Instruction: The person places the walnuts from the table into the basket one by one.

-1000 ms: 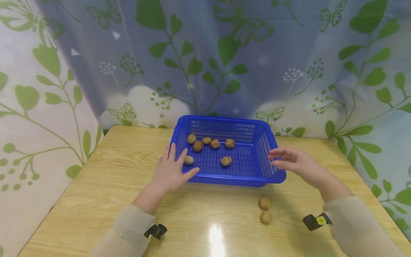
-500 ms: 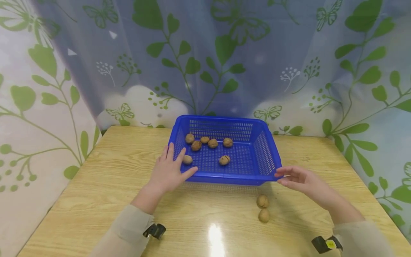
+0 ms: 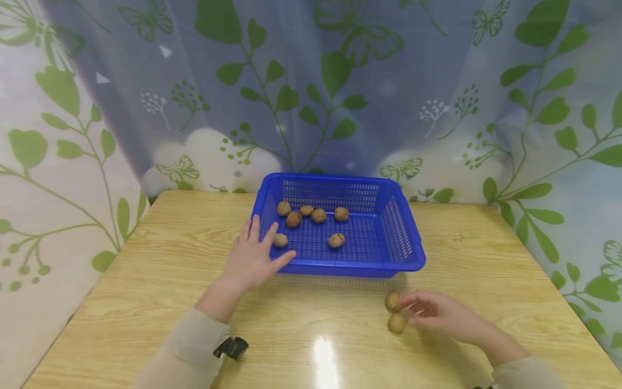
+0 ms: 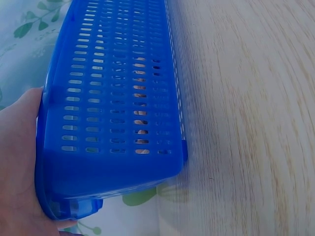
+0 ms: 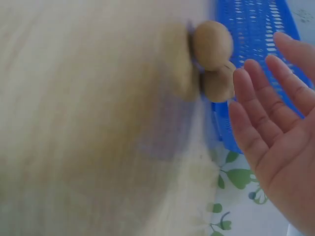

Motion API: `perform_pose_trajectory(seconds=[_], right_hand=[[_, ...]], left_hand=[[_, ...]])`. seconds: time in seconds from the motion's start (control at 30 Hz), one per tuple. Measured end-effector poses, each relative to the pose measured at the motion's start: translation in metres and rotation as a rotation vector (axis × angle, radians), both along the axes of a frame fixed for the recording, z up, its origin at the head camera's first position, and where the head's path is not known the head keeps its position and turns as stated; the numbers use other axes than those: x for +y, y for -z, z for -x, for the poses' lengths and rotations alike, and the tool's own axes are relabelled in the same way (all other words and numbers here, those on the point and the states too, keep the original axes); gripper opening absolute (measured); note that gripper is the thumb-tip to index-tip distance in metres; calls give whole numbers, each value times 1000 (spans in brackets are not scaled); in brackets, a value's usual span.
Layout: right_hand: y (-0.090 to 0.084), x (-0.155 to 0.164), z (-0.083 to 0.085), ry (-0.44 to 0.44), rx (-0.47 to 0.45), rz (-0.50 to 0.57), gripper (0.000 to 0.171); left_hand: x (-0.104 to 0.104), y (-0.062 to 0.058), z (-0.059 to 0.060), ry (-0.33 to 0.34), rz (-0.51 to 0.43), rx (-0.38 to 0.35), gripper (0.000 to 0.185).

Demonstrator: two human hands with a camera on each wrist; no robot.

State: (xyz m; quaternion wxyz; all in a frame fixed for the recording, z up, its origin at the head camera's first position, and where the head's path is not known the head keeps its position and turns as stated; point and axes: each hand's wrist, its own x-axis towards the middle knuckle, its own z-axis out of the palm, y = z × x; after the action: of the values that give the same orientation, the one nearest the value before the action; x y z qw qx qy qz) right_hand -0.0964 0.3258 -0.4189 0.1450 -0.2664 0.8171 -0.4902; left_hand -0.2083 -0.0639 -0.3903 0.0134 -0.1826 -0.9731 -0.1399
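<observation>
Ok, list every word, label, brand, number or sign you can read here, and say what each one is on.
None: no readable text shows in any view.
The blue basket, the walnuts by the right hand and the wooden table carry no print.
The curtain bears only leaf and butterfly patterns.

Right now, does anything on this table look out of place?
Two walnuts lie on the table outside the blue basket, while six others sit inside. One inside walnut shows a dark crack.
</observation>
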Motion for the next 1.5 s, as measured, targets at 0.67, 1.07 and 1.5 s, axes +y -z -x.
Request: perform_pose_trajectory(seconds=[0.67, 1.07, 1.5], right_hand=[[24, -14, -6, -50, 167, -159, 27], [17, 1, -10, 44, 99, -98, 29], [-6, 12, -13, 149, 108, -73, 31]], left_hand=[[0, 0, -1, 4, -9, -10, 88], [0, -1, -2, -4, -14, -12, 88], [-1, 0, -1, 1, -10, -6, 87]])
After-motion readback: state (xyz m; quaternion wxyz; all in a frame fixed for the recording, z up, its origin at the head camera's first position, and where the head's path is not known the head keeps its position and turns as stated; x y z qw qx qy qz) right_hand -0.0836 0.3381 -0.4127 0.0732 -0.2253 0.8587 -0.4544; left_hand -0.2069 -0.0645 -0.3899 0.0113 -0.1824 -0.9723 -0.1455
